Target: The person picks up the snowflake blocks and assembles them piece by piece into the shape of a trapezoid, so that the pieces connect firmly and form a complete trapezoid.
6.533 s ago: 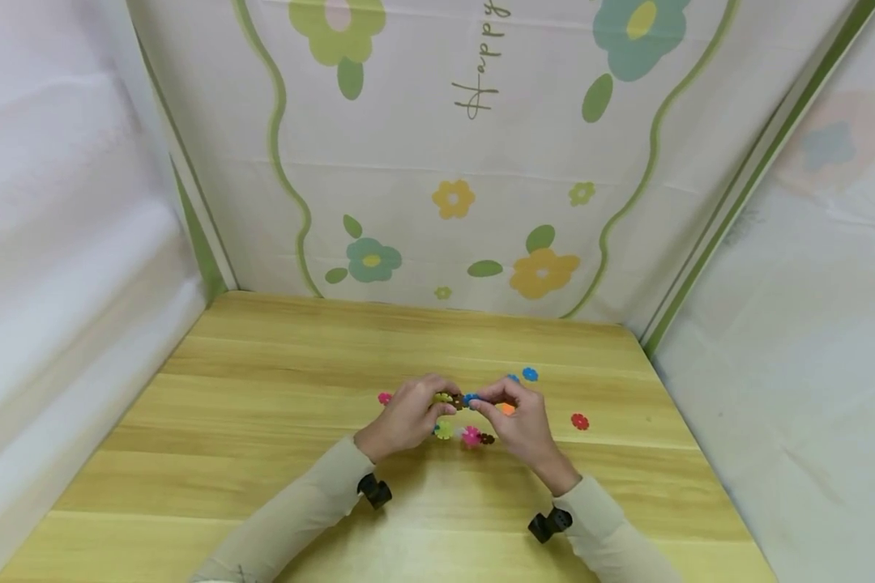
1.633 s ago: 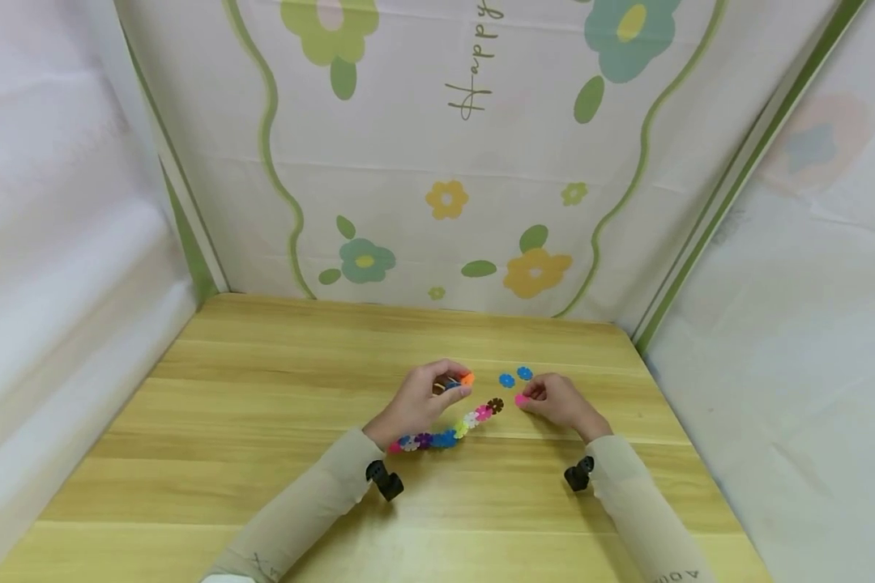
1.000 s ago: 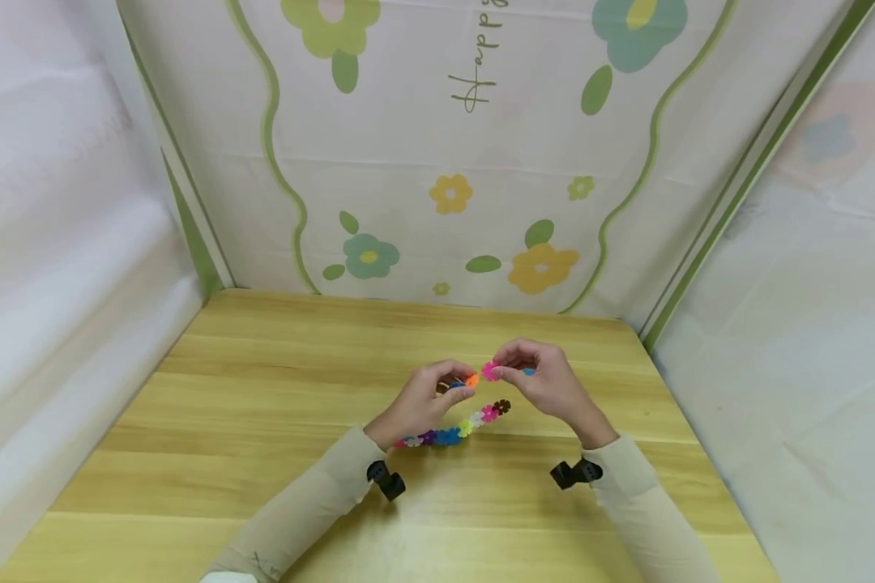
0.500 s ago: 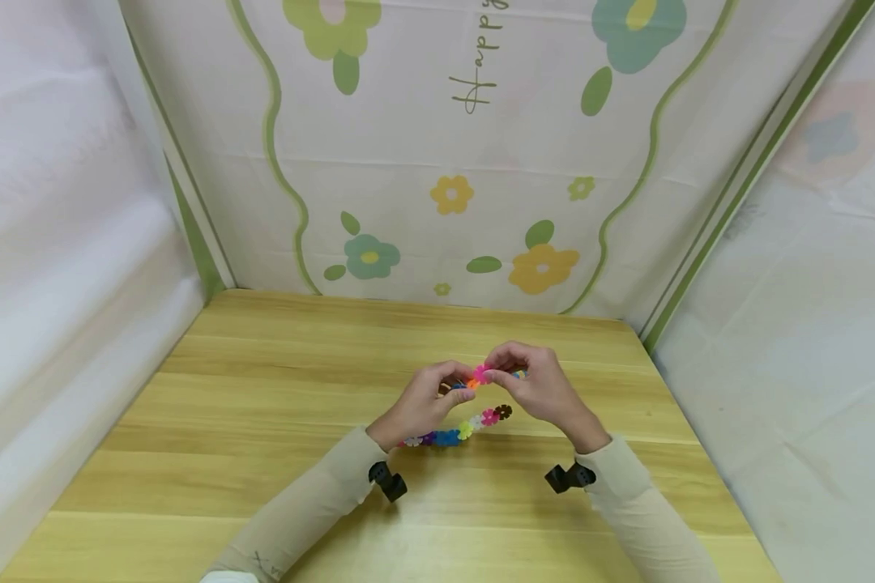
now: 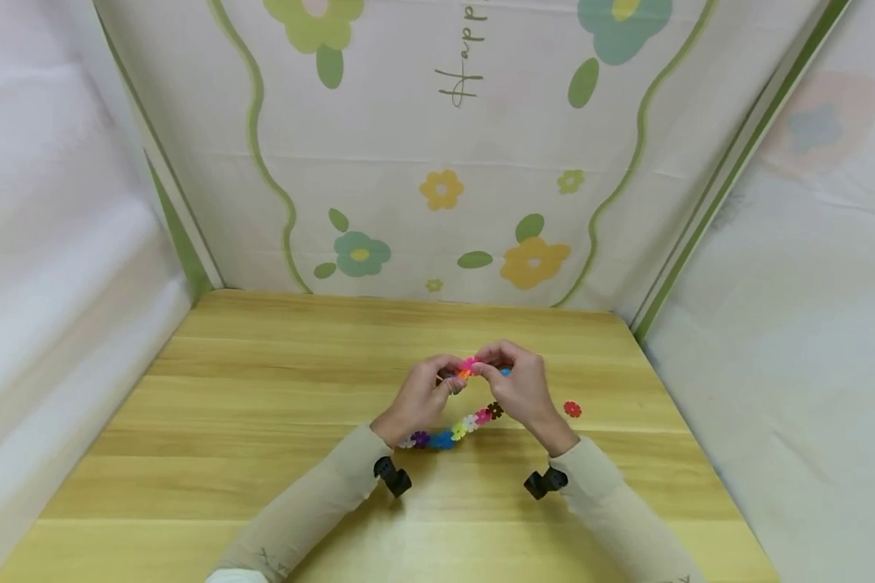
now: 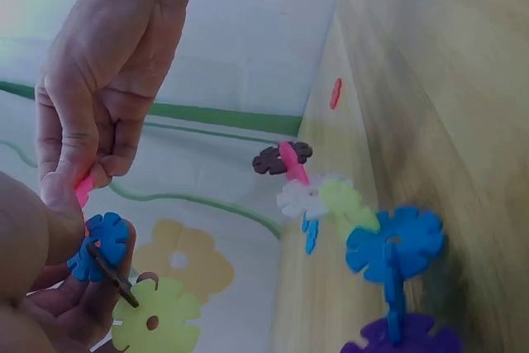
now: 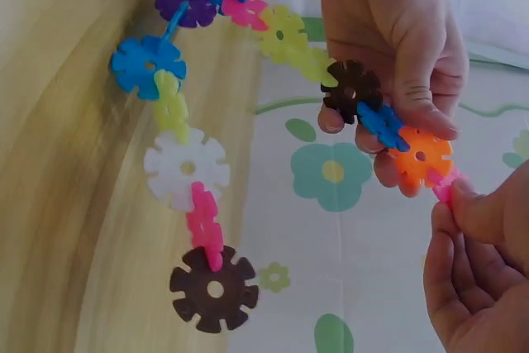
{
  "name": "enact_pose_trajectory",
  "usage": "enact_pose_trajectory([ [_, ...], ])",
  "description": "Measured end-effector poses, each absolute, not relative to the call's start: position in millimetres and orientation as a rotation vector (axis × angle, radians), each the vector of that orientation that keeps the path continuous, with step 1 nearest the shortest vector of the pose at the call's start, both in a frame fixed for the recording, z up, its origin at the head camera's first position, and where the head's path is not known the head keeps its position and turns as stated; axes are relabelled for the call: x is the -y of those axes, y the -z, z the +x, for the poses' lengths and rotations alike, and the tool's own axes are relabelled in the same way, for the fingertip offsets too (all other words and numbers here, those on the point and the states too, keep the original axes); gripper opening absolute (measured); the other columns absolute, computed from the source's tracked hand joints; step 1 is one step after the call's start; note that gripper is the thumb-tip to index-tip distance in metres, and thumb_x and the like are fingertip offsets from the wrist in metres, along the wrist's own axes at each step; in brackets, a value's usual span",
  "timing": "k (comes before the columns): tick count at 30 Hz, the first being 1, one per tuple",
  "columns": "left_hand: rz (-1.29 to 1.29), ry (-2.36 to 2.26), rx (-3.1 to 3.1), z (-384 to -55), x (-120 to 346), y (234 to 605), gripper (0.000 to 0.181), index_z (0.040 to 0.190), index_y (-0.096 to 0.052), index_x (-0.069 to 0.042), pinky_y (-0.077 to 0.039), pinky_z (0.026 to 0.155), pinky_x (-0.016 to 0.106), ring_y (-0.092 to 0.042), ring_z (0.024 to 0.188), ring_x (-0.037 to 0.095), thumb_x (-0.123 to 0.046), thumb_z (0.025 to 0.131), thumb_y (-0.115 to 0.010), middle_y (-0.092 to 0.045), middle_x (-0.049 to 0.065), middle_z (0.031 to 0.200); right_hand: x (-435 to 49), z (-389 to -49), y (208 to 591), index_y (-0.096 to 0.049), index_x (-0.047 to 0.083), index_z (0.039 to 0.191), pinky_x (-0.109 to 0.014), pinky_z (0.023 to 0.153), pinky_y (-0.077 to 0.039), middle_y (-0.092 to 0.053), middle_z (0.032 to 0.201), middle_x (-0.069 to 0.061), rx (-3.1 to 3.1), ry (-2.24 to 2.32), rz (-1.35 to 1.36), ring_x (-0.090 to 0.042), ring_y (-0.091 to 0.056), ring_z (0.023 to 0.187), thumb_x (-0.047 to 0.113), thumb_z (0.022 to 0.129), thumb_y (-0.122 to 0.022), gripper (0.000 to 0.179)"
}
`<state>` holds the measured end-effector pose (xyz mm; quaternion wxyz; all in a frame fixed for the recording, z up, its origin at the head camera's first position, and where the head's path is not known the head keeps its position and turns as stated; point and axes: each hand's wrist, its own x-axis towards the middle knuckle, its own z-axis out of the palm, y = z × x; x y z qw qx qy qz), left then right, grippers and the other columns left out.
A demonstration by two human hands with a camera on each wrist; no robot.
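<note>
My left hand [image 5: 417, 397] pinches an orange flower-shaped snowflake disc [image 7: 420, 156] at one end of a chain of interlocked discs. Between thumb and fingers my right hand [image 5: 519, 387] pinches a pink disc [image 7: 444, 185], whose edge meets the orange one; how deep the slots engage is hidden by fingertips. From the left hand the chain runs through blue [image 7: 382, 126], brown [image 7: 350, 93] and yellow-green discs, then bends back along the tabletop. Its other end is a brown disc [image 7: 214, 288], joined to a pink and a white disc [image 7: 188, 168].
On the wooden table [image 5: 262, 486] a loose red disc [image 5: 572, 409] lies right of the right hand. Partly behind that hand is a loose blue disc [image 5: 505, 372]. A white flower-printed cloth [image 5: 379, 202] stands along the table's far edge, with pale cloth at both sides.
The right hand took the pink disc near the table's middle right, carried it leftward and up, and brought it against the orange disc. The left hand stayed nearly in place, holding the chain.
</note>
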<state>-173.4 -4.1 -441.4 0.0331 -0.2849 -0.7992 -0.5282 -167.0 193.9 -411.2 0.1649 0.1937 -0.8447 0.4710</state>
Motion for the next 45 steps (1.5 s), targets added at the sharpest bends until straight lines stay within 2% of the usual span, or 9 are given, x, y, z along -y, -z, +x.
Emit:
enact_pose_trajectory([
  [6,-0.849,1.611,2.549,-177.4,10.1,442.1,0.022,0.123,-0.071,-0.002,-0.058,0.077,0.023,-0.069,0.088,0.012,-0.013,0.105,-0.064,-0.076,0.009,0.107,-207.4,-180.8,405.7,-0.076,0.009,0.106,-0.026,0.074,-0.061,-0.078,0.096,-0.006,2.623,-1.39,0.612,-0.016,-0.074,0.082,0.019,0.097,-0.079,0.013],
  [12,-0.728,1.868,2.592,-178.8,18.2,440.7,0.027,0.129,-0.066,-0.009,-0.06,0.078,0.032,-0.068,0.099,0.02,-0.026,0.109,-0.062,-0.072,0.01,0.117,-271.5,-189.1,401.3,-0.074,0.009,0.121,-0.034,0.087,-0.063,-0.078,0.111,-0.006,2.891,-1.143,0.517,-0.018,-0.075,0.098,0.028,0.1,-0.076,0.029],
  [16,-0.602,2.048,2.565,-180.2,26.3,438.5,0.029,0.131,-0.064,-0.01,-0.06,0.085,0.041,-0.067,0.104,0.027,-0.028,0.11,-0.06,-0.068,0.013,0.122,-322.6,-188.8,415.5,-0.072,0.001,0.123,-0.041,0.086,-0.063,-0.076,0.113,-0.015,3.025,-0.915,0.391,-0.026,-0.074,0.1,0.024,0.102,-0.073,0.031],
  [21,-0.507,2.187,2.541,-181.9,32.4,437.2,0.037,0.139,-0.059,-0.007,-0.061,0.091,0.052,-0.068,0.104,0.027,-0.029,0.11,-0.06,-0.064,0.018,0.128,-362.2,-182.9,443.6,-0.069,-0.008,0.126,-0.048,0.088,-0.061,-0.074,0.116,-0.024,3.125,-0.835,0.287,-0.033,-0.071,0.102,0.019,0.1,-0.074,0.038],
  [26,-0.471,2.279,2.533,-185.2,36.6,442.1,0.044,0.149,-0.053,-0.015,-0.061,0.093,0.054,-0.069,0.107,0.038,-0.031,0.109,-0.062,-0.063,0.021,0.132,-374.9,-178.7,470.6,-0.071,-0.007,0.124,-0.038,0.08,-0.061,-0.075,0.108,-0.017,3.127,-0.884,0.256,-0.024,-0.071,0.094,0.021,0.097,-0.078,0.039],
  [33,-0.455,2.229,2.586,-192.1,47.2,451.1,0.034,0.137,-0.06,-0.02,-0.057,0.087,0.035,-0.064,0.11,0.024,-0.036,0.107,-0.064,-0.065,0.019,0.133,-378.2,-178.1,482.9,-0.074,0.003,0.105,-0.024,0.069,-0.053,-0.074,0.094,-0.006,3.109,-0.928,0.217,-0.015,-0.065,0.082,0.015,0.096,-0.079,0.016],
  [37,-0.354,2.227,2.61,-195.3,55.3,455.0,0.03,0.126,-0.063,-0.017,-0.057,0.094,0.041,-0.061,0.115,0.023,-0.038,0.106,-0.066,-0.064,0.013,0.132,-373.2,-178.3,480.3,-0.072,0.006,0.097,-0.023,0.069,-0.051,-0.073,0.091,-0.005,3.095,-0.913,0.217,-0.014,-0.064,0.08,0.01,0.093,-0.081,0.011],
  [40,-0.287,2.26,2.604,-197.7,60.8,459.3,0.026,0.116,-0.063,-0.013,-0.054,0.094,0.046,-0.057,0.103,0.021,-0.037,0.106,-0.065,-0.061,0.006,0.116,-363.0,-179.8,480.4,-0.07,0.007,0.093,-0.021,0.068,-0.051,-0.073,0.088,-0.004,3.056,-0.92,0.252,-0.011,-0.063,0.079,0.009,0.091,-0.083,0.013],
  [45,-0.217,2.293,2.571,-198.5,67.0,461.5,0.024,0.109,-0.063,-0.007,-0.052,0.089,0.043,-0.051,0.087,0.018,-0.031,0.109,-0.061,-0.056,0.004,0.098,-329.9,-180.4,472.7,-0.071,0.009,0.098,-0.021,0.07,-0.055,-0.072,0.091,-0.003,2.995,-1.02,0.308,-0.011,-0.065,0.08,0.012,0.09,-0.085,0.016],
])
